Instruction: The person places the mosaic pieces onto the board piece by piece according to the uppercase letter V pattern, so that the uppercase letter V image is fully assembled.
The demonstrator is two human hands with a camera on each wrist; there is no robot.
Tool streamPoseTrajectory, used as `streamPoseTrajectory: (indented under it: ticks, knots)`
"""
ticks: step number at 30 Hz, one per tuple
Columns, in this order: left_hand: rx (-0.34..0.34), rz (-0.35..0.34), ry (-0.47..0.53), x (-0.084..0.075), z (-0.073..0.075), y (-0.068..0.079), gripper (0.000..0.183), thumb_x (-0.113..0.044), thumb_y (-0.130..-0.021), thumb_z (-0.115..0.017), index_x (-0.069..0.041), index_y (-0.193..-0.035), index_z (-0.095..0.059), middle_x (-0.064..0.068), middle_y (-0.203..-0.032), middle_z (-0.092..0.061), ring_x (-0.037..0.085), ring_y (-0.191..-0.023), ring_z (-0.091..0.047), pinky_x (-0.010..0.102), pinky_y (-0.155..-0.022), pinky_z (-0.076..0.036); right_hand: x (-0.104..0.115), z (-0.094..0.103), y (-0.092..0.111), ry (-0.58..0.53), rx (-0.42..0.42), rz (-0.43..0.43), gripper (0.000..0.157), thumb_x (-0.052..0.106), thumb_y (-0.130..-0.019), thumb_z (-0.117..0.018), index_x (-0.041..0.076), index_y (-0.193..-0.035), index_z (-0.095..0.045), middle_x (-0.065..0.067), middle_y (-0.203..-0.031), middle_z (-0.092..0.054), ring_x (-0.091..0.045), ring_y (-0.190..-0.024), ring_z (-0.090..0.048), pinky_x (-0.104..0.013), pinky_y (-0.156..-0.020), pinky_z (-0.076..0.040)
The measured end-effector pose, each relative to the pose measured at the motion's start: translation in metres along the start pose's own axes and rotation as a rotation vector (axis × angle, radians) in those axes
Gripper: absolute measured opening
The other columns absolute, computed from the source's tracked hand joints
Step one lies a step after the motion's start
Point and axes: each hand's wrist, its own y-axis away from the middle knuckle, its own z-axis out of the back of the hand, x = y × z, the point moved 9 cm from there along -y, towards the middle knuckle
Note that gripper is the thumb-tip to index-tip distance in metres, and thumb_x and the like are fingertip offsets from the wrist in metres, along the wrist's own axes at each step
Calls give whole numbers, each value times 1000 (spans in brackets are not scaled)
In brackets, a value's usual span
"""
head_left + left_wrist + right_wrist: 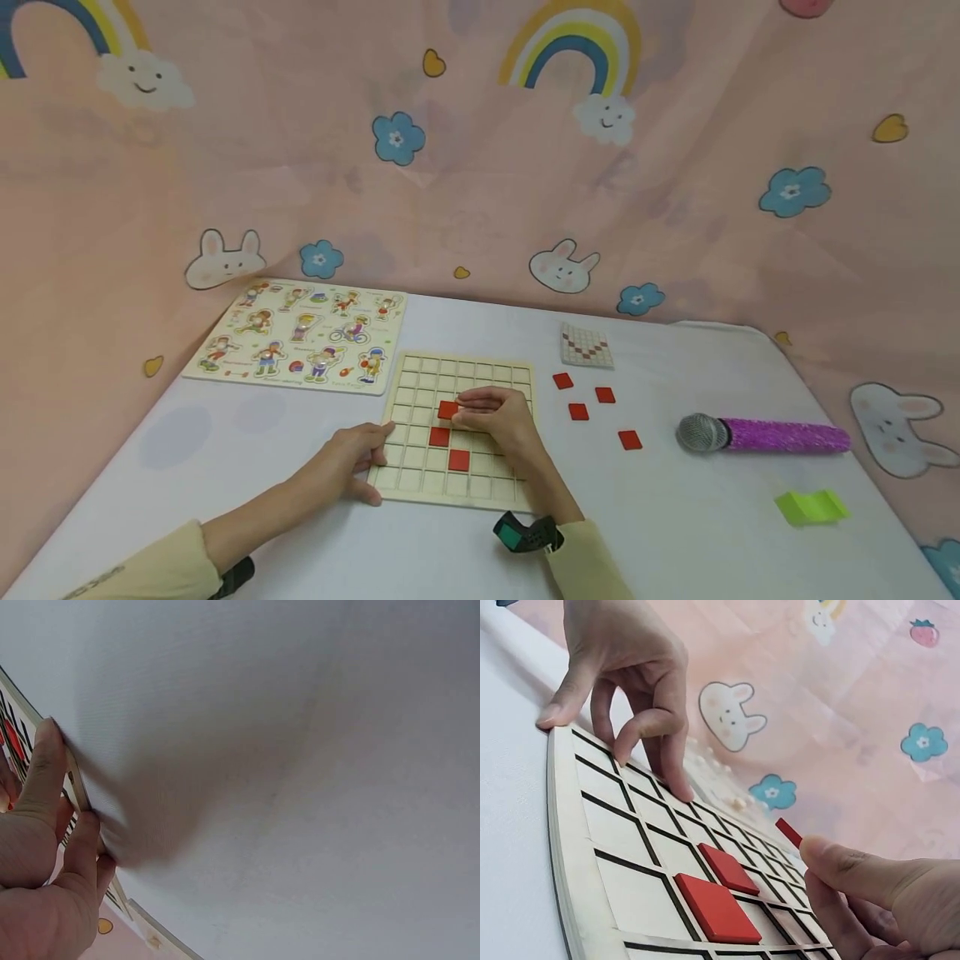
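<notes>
"Noticed anything on the white counter [690,533]?"

"Yes: puzzle board [296,337] at back left, gridded board [480,462] near the middle, small pattern card [587,346] behind four loose red tiles [578,412]."

"Further right?"

"Microphone [750,435] with a purple handle (and nearer, a green slip [812,507])."

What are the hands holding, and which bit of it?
The right hand pinches a red tile by one edge. The left hand holds the board by its left edge.

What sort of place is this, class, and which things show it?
Probably a children's play corner: the cartoon backdrop, the picture puzzle and the grid board with red tiles suggest it.
</notes>
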Motion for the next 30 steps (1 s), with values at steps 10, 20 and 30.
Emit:
streamPoseTrajectory:
  ticks: [10,20,30]
  knots:
    - [6,20,19,2,-2,-4,46,-8,-51,-91,-11,-69,-48,27,-133,-52,42,-124,-48,47,-101,-41,1,-2,-1,-51,-49,5,29,0,-74,-79,-3,-102,-70,-12,-96,-72,-18,-88,-69,-25,-77,-57]
    - [5,16,39,3,-2,0,46,-9,-51,-91,-10,-69,-49,28,-132,-52,43,-122,-49,48,-100,-42,-5,-13,-1,-37,-45,15,33,3,-72,-81,-3,-102,-70,-14,-96,-72,-20,-88,-70,-26,-77,-57]
    - [-31,-87,54,-4,3,4,46,-15,-50,-90,-10,-74,-51,29,-130,-54,44,-118,-52,50,-97,-44,5,-20,0,69,-51,115,31,4,-75,-79,-4,-103,-70,-17,-94,-72,-25,-86,-70,-28,-75,-58]
